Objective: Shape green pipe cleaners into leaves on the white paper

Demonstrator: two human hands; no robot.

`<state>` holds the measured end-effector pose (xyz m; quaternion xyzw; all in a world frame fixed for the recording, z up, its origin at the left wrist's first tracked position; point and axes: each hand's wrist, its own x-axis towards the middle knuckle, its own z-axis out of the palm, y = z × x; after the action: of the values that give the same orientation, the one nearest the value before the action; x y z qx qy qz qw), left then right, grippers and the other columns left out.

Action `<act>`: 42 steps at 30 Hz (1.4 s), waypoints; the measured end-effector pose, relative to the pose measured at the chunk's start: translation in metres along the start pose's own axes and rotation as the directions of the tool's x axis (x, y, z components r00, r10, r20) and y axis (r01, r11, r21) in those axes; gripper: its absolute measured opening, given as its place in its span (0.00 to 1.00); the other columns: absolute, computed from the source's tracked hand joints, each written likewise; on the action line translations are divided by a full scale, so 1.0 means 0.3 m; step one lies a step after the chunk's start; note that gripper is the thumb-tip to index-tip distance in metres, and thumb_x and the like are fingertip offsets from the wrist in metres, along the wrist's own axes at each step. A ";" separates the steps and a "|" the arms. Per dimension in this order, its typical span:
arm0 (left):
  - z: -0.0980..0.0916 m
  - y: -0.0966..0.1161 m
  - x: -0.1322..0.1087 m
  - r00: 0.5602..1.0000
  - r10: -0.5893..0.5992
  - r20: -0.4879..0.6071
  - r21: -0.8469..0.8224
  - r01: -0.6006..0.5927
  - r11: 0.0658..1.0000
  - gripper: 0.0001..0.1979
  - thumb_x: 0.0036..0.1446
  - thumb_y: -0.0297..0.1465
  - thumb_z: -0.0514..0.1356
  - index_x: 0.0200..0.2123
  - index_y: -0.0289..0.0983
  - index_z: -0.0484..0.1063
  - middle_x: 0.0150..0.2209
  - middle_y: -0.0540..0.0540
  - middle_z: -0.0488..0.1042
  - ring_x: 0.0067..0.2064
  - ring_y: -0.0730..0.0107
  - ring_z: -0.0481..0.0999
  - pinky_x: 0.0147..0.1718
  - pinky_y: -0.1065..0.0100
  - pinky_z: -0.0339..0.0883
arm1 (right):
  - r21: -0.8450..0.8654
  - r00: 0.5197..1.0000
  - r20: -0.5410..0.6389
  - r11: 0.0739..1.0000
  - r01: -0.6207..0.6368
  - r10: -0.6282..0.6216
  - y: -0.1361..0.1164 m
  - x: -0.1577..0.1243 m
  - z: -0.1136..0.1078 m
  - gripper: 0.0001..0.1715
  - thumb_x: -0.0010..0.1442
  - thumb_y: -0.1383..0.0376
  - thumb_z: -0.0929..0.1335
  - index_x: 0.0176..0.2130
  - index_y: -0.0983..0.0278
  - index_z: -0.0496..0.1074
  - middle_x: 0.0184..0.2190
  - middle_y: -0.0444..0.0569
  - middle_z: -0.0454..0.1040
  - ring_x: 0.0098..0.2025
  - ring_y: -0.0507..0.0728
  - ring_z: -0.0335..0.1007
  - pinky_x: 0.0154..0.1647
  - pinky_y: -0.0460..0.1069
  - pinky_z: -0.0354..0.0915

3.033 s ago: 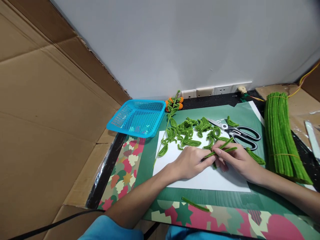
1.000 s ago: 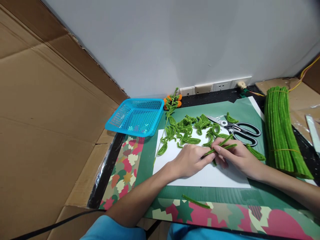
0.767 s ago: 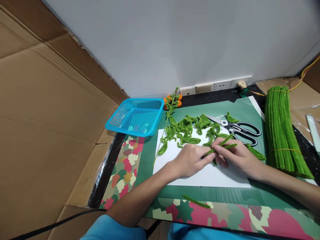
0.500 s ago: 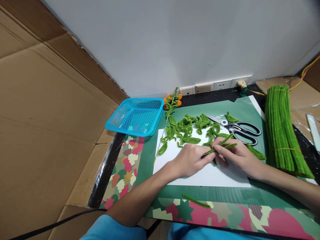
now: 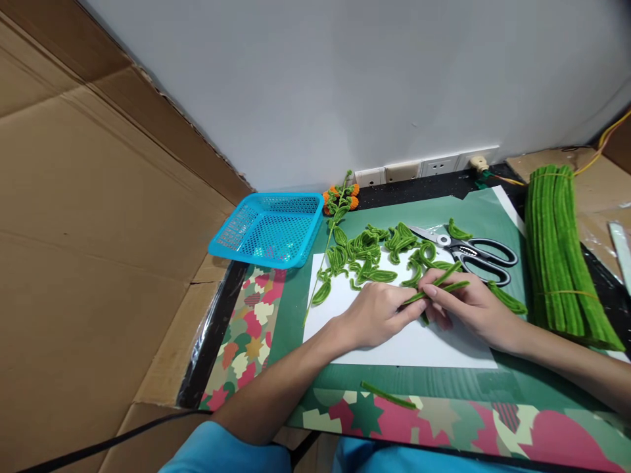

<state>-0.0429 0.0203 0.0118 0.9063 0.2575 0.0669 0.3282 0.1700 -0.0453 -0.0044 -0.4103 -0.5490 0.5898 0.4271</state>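
Stem (image 5: 440,285), a green pipe cleaner folded double, lies over the white paper (image 5: 374,345), long axis slanting up toward the scissors (image 5: 473,255). Left hand (image 5: 377,315) pinches its lower end; right hand (image 5: 466,307) grips it mid-length between thumb and fingers.

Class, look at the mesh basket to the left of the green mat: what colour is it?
The basket is bright turquoise blue, seen clearly in the head view.

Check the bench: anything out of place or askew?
One green stem piece lies alone at the near edge of the mat, apart from the leaf pile. The blue basket sits askew over the left edge of the table.
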 end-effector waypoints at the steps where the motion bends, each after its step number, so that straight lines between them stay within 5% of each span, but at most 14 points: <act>1: 0.000 0.000 0.000 1.000 -0.001 0.001 0.000 0.001 1.000 0.22 0.78 0.42 0.50 0.40 0.38 0.79 0.35 0.47 0.82 0.35 0.67 0.79 0.36 0.68 0.62 | 0.000 1.000 -0.002 1.000 0.001 -0.001 0.001 0.000 0.000 0.25 0.74 0.49 0.69 0.33 0.63 0.75 0.26 0.44 0.71 0.25 0.52 0.67 0.27 0.48 0.62; 42: 0.000 0.004 -0.001 1.000 0.007 -0.005 0.010 -0.007 1.000 0.22 0.77 0.42 0.51 0.37 0.38 0.78 0.33 0.48 0.80 0.34 0.69 0.76 0.36 0.68 0.61 | -0.017 1.000 0.001 1.000 0.010 -0.010 -0.001 -0.003 0.001 0.26 0.75 0.50 0.68 0.30 0.63 0.74 0.28 0.45 0.71 0.26 0.52 0.68 0.28 0.48 0.63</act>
<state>-0.0426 0.0194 0.0125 0.9087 0.2556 0.0691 0.3227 0.1701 -0.0463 -0.0042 -0.4108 -0.5564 0.5830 0.4263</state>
